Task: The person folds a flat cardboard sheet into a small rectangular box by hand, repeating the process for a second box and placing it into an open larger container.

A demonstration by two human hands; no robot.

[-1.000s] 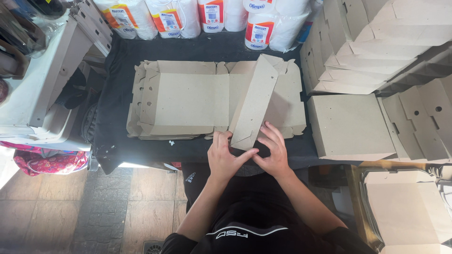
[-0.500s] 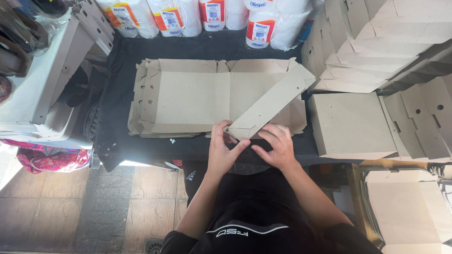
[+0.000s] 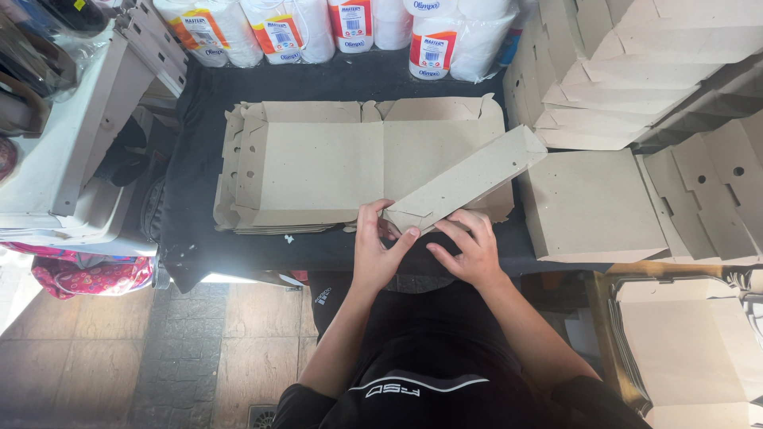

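A stack of flat brown cardboard box blanks (image 3: 318, 171) lies on a black-covered table (image 3: 199, 199). One long side flap (image 3: 469, 181) of the top blank is folded up and slants toward the upper right. My left hand (image 3: 376, 246) pinches the near end of that flap at its corner. My right hand (image 3: 469, 248) presses with spread fingers on the flap's lower edge, just right of the left hand.
Packs of white paper rolls (image 3: 350, 28) stand along the table's far edge. Folded cardboard boxes (image 3: 592, 206) and stacked blanks (image 3: 636, 71) fill the right side. More boxes (image 3: 683, 342) sit lower right. A white shelf unit (image 3: 79, 143) and a pink bag (image 3: 91, 274) are left.
The raised flap has swung from nearly upright down toward the right into a low slant. Both hands stayed at its near end, the right hand spreading flatter.
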